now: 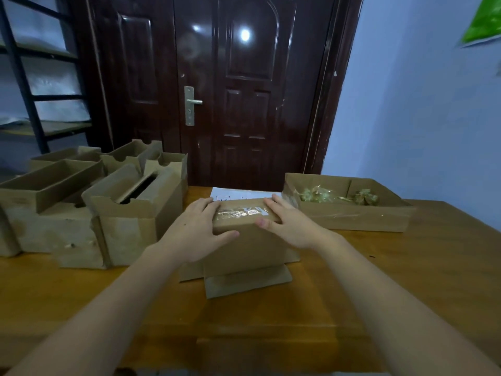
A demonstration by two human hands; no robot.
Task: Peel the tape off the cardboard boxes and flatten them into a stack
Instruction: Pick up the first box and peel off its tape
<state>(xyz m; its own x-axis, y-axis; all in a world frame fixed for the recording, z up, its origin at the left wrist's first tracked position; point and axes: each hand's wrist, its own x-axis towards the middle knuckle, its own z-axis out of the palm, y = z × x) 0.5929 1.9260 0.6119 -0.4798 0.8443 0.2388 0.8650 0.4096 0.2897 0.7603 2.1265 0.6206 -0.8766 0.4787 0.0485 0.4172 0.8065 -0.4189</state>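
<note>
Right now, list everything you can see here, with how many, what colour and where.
taped box: one, brown, table centre, shiny tape on top
open boxes: several, brown, table left
tray box: one, brown, table right, holding crumpled tape
paper: one, white, behind the taped box
table: one, wooden
door: one, dark brown, behind the table
shelf: one, black frame, far left
left hand: on the taped box's left side, fingers spread
right hand: on its right side, fingers spread
</note>
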